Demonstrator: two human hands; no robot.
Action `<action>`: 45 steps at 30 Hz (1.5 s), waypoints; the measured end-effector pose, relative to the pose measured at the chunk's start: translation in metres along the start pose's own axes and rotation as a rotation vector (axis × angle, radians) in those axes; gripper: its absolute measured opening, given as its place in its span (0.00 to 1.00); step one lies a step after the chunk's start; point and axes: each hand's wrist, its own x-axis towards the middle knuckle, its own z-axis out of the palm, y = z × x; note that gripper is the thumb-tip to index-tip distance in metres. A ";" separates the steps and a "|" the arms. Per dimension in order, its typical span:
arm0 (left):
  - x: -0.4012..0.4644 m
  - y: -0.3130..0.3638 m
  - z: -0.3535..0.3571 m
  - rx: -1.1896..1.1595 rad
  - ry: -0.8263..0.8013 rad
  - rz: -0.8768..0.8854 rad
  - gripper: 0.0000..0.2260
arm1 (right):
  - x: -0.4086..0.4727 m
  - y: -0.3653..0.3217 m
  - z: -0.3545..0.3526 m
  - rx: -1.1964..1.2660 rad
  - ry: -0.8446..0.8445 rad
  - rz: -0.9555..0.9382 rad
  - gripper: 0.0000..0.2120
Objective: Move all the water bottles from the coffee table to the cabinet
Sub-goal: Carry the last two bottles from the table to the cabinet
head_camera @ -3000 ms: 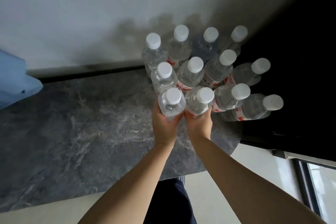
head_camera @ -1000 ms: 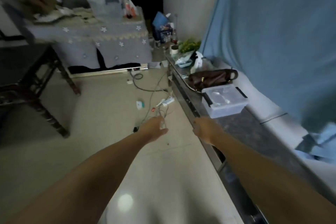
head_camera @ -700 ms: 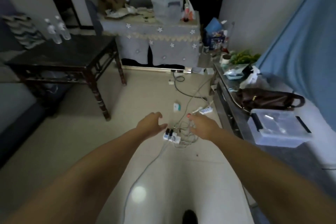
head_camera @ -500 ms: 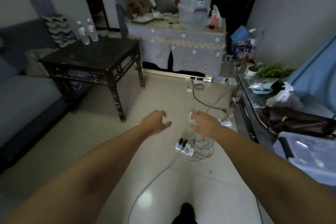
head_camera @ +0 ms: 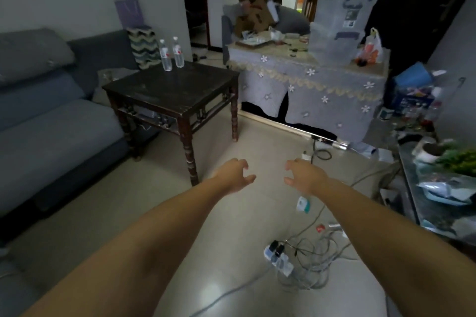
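Two clear water bottles with white caps and red labels, one [head_camera: 165,56] left of the other [head_camera: 178,53], stand upright at the far corner of the dark wooden coffee table [head_camera: 180,92]. My left hand [head_camera: 233,175] and my right hand [head_camera: 304,175] are stretched out in front of me over the floor, fingers loosely curled, holding nothing. Both hands are well short of the table and bottles. The cabinet edge [head_camera: 409,188] shows at the right, cluttered with a plant and bags.
A grey sofa [head_camera: 51,116] lies left of the coffee table. A cloth-covered table [head_camera: 309,85] with boxes and plastic bins stands ahead. A power strip [head_camera: 278,256] and tangled cables [head_camera: 314,260] lie on the tiled floor at lower right.
I let go of two bottles among the group on the cabinet, then turned left. The view swung to the coffee table, which has come closer. Both hands stay empty.
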 end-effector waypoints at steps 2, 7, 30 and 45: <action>0.022 -0.009 -0.005 -0.029 -0.003 -0.053 0.22 | 0.026 -0.001 -0.004 -0.003 -0.016 -0.038 0.22; 0.071 -0.044 -0.022 -0.122 0.034 -0.169 0.22 | 0.092 -0.021 -0.008 0.024 -0.045 -0.108 0.22; 0.379 -0.213 -0.144 -0.166 0.061 -0.217 0.21 | 0.454 -0.110 -0.094 -0.004 -0.097 -0.161 0.21; 0.638 -0.291 -0.222 -0.217 0.146 -0.392 0.19 | 0.762 -0.114 -0.177 -0.078 -0.100 -0.342 0.19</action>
